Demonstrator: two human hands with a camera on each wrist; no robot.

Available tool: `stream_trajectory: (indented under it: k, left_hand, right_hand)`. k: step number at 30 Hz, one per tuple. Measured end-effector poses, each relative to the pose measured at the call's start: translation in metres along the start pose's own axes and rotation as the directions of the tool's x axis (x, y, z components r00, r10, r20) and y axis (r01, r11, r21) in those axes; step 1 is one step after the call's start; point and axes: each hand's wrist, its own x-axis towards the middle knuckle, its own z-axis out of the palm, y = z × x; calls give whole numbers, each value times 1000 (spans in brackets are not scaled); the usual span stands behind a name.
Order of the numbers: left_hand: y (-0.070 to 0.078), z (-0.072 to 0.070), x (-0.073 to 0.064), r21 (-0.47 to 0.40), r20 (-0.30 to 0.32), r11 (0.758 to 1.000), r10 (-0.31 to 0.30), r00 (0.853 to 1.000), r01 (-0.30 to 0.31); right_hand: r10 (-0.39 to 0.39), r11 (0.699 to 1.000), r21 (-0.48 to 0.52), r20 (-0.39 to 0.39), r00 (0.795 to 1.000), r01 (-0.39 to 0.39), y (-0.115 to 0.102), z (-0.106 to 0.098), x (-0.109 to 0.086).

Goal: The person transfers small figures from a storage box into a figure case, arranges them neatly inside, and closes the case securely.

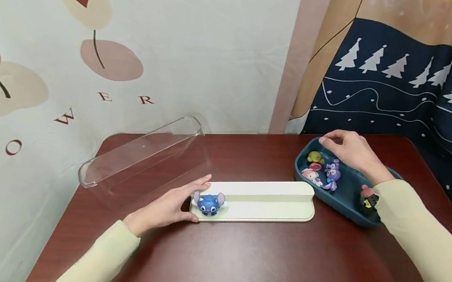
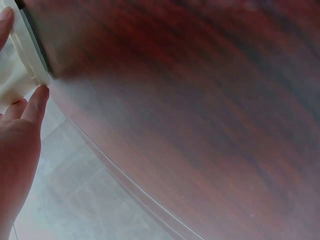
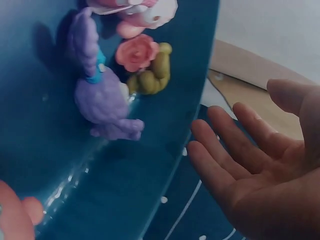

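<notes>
Two hands at work over a dark red table: we see a blue figure on the left end of a white base, at the centre of the frame, and further small figures in a blue tray at right of centre, among them a purple figure and a green figure. We judge the likeliest mishap to be a snag: the right forearm crosses the tray low, so the sleeve could brush the dark figure near its right end, though from above we cannot tell whether they touch. A push by the left hand could likewise slide the base and topple the blue figure close beside its fingers. That hand, its forearm rising from the lower left, holds the base's end between thumb and fingers. The right hand, reached in from the lower right, bends at the wrist beside the tray's far rim; the right wrist view shows its fingers loosely spread and grasping nothing. A clear cover lies left of centre.
</notes>
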Motion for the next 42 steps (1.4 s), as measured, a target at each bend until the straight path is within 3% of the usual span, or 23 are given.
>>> stream_trajectory:
  k: [5, 18, 26, 33, 42]
  left_hand:
    - [0, 2, -1, 13, -18, 1000, 24, 1000, -23]
    - [4, -1, 4, 22, 34, 1000, -11, 999, 10]
    - [2, 0, 2, 30, 22, 1000, -9, 1000, 8]
    - [0, 1, 1, 26, 3, 1000, 8, 1000, -8]
    - [0, 0, -2, 10, 11, 1000, -11, 1000, 10]
  right_hand:
    - [11, 1000, -30, 31, 999, -10, 5, 11, 8]
    - [25, 989, -151, 127, 992, -5, 17, 28, 15]
    - [7, 982, -189, 136, 991, 19, 16, 35, 25]
    - [37, 977, -214, 148, 988, -5, 13, 42, 31]
    - [36, 973, -231, 161, 986, 2, 11, 43, 34]
